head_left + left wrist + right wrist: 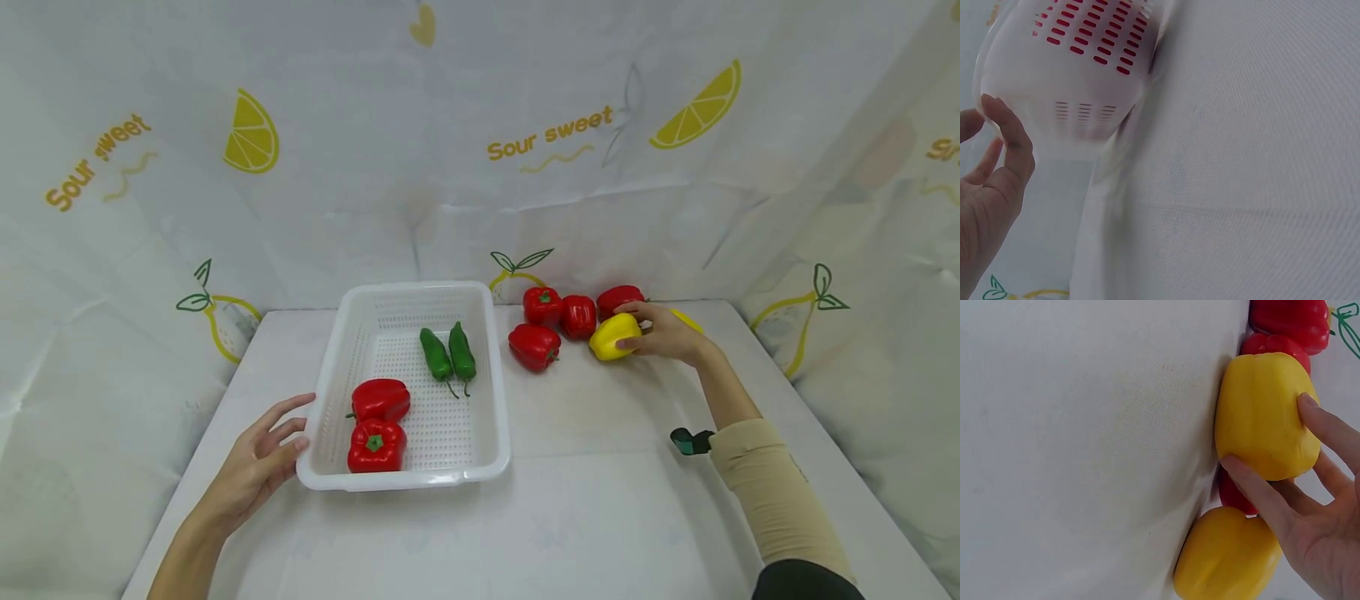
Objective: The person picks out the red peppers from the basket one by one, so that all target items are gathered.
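1. Our right hand [663, 332] grips a yellow pepper [614, 336], thumb and fingers [1329, 434] curled round its sides; the pepper lies on the table [600, 500], well to the right of the basket [327, 408].
2. A second yellow pepper [1225, 556] sits just behind our right hand, farther from the basket, touching the palm side in the right wrist view.
3. Four red peppers lie between the basket and the held pepper: one [534, 346] nearest the basket, two [542, 305] [578, 317] side by side behind it, and a fourth [618, 297] just behind the yellow pepper, by our fingertips.
4. Our left hand [255, 467] rests at the basket's near left corner, fingers straight and relaxed, fingertips [1007, 128] touching the outer wall; it grips nothing.
5. Inside the basket, two red peppers [380, 400] [376, 446] lie at the near side, touching each other.
6. Two green chillies [436, 356] [462, 352] lie side by side farther back in the basket, stems pointing toward us.
7. A beige sleeve [772, 492] covers our right forearm, with a dark green strap [691, 441] at its cuff.
8. Behind the basket hangs a white backdrop [375, 167] printed with lemons and "Sour sweet".
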{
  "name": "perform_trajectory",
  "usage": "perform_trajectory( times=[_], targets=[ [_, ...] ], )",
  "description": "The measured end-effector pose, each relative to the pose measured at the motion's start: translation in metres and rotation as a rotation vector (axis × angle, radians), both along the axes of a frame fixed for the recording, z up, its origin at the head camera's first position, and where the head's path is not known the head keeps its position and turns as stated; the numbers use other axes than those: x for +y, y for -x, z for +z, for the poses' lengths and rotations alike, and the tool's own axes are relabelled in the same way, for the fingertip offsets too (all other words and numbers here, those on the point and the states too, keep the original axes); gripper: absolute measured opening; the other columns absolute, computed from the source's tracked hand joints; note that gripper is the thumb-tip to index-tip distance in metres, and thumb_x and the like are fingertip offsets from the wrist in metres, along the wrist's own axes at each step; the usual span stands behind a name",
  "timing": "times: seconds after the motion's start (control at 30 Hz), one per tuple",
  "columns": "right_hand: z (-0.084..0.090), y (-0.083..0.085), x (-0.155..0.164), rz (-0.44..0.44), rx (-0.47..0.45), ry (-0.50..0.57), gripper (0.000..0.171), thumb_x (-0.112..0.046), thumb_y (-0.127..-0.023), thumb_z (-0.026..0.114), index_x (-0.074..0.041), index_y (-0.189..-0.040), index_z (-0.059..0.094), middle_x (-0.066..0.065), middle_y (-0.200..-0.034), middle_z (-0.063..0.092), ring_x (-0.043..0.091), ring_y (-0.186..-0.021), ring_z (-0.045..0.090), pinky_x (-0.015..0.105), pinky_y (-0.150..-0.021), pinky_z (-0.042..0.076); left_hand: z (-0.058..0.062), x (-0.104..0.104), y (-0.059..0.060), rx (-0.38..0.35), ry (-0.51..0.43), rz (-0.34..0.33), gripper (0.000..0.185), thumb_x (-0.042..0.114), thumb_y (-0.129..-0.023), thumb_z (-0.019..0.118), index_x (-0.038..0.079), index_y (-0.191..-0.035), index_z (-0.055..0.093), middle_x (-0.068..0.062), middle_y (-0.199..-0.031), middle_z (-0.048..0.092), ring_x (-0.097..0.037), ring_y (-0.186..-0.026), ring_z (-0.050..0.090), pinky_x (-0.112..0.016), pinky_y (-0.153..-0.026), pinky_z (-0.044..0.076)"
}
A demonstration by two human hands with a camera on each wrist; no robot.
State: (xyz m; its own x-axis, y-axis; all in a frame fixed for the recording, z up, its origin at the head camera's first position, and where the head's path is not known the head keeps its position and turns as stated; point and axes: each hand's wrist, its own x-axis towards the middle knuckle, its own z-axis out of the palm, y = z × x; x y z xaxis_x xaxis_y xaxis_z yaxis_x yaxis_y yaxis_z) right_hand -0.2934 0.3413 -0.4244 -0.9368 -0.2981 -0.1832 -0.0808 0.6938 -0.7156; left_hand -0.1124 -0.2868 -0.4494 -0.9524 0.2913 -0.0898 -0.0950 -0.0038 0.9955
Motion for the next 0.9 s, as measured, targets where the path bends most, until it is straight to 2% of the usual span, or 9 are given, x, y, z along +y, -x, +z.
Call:
perform_trajectory(
  times=[0.13,0.4,0.7,0.9],
  targets=[
    [0.004,0.000,-0.001,-0.001,0.024,-0.008,0.058,-0.016,-0.089,0.068,-0.009,-0.141,0.043,0.022,-0.139,0.043,0.039,-0.120,0.046,0.035,-0.085,0.057,0.000,0.000,0.000,-0.003,-0.011,-0.005,0.060,0.003,-0.099,0.047,0.017,-0.152,0.022,-0.003,-0.129,0.055,-0.014,-0.110,0.064,-0.034,-0.089,0.058],
    [0.010,0.000,0.001,0.001,0.064,-0.079,0.058,-0.024,-0.088,0.070,-0.013,-0.139,0.045,0.020,-0.138,0.047,0.039,-0.122,0.046,0.046,-0.093,0.053,0.001,0.000,0.000,-0.004,-0.024,-0.010,0.060,0.003,-0.099,0.047,0.016,-0.152,0.022,-0.002,-0.131,0.055,-0.013,-0.110,0.064,-0.033,-0.089,0.058],
    [0.017,-0.002,0.001,-0.029,0.052,-0.065,0.058,-0.027,-0.088,0.070,-0.012,-0.139,0.046,0.019,-0.142,0.047,0.040,-0.120,0.050,0.041,-0.088,0.056,0.001,0.001,0.000,-0.012,-0.014,0.002,0.061,0.004,-0.098,0.048,0.016,-0.152,0.022,-0.003,-0.130,0.054,-0.013,-0.110,0.064,-0.033,-0.088,0.058],
    [0.028,-0.007,-0.001,-0.025,0.050,-0.036,0.054,-0.030,-0.089,0.069,-0.014,-0.136,0.048,0.016,-0.143,0.046,0.041,-0.123,0.051,0.042,-0.091,0.056,0.000,0.000,0.000,-0.009,-0.012,0.002,0.061,0.004,-0.098,0.047,0.016,-0.152,0.022,-0.004,-0.130,0.054,-0.013,-0.109,0.064,-0.033,-0.088,0.058]
  ],
)
